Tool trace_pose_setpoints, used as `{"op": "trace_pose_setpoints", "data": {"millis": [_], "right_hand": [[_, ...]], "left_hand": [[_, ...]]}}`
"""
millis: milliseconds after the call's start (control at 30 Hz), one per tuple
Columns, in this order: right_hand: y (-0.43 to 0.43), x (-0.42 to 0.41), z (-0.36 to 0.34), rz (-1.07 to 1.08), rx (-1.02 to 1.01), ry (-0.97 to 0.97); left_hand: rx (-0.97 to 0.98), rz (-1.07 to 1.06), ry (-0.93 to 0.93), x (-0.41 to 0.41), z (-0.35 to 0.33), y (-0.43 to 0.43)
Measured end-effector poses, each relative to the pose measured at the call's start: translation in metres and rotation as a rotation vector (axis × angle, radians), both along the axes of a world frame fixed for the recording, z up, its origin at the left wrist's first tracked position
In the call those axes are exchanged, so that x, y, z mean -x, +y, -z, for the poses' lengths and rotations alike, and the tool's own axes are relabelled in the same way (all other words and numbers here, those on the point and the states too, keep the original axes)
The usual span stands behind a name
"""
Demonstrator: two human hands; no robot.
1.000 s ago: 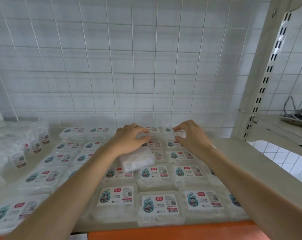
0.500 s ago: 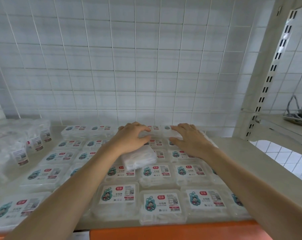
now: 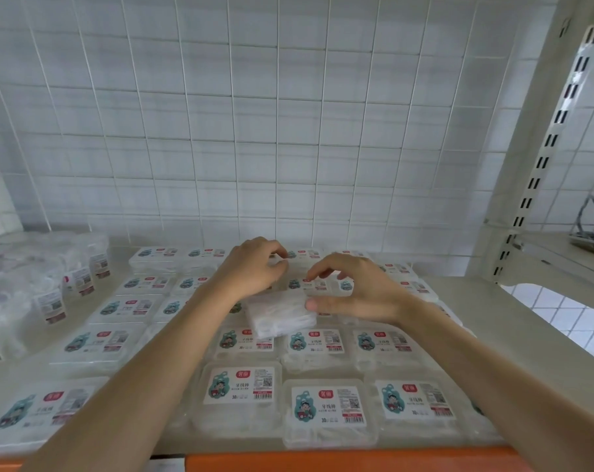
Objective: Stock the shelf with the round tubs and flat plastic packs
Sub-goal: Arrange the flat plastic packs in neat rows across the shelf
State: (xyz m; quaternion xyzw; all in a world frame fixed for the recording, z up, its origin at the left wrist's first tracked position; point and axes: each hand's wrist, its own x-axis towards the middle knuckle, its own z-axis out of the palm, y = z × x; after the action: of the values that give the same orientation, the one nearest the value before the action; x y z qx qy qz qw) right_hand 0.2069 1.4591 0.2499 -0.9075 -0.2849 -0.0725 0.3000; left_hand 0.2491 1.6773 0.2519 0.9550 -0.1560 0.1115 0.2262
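Unlabelled flat pack (image 3: 278, 313) lies mid-shelf (image 3: 493, 318), atop rows of labelled packs (image 3: 326, 403). L hand (image 3: 251, 270) curled over its 11 o'clock end; grip can't tell. R hand (image 3: 360, 291) at 3 o'clock: thumb touches pack edge, fingers loosely curled, holding nothing. Bagged tubs (image 3: 50, 301) at 9 o'clock.

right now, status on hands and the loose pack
Left hand over unlabelled pack, grip unclear. Right hand thumb touching its edge. Pack lies atop labelled packs.

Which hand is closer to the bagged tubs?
Left. The left hand is to the right of the bagged tubs; the right hand is even farther right.
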Motion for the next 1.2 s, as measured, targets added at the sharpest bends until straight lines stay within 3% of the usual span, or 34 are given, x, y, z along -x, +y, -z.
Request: {"op": "trace_pose_setpoints", "data": {"millis": [300,400,567,967,1200], "right_hand": [[0.011,0.006,-0.001,-0.032,0.133,0.139],[0.001,0.000,-0.003,0.000,0.068,0.158],[-0.022,-0.010,-0.002,0.155,-0.119,0.130],[-0.020,-0.013,0.002,0.194,-0.335,0.147],[-0.018,-0.016,0.004,0.173,-0.461,0.264]], "left_hand": [[0.004,-0.017,0.026,-0.001,-0.001,0.003],[0.072,-0.001,0.036,0.000,-0.003,0.002],[0.349,0.048,0.078,0.007,-0.007,-0.004],[0.459,0.082,0.160,0.013,-0.009,-0.012],[0.650,0.079,0.227,0.014,-0.012,-0.015]]}}
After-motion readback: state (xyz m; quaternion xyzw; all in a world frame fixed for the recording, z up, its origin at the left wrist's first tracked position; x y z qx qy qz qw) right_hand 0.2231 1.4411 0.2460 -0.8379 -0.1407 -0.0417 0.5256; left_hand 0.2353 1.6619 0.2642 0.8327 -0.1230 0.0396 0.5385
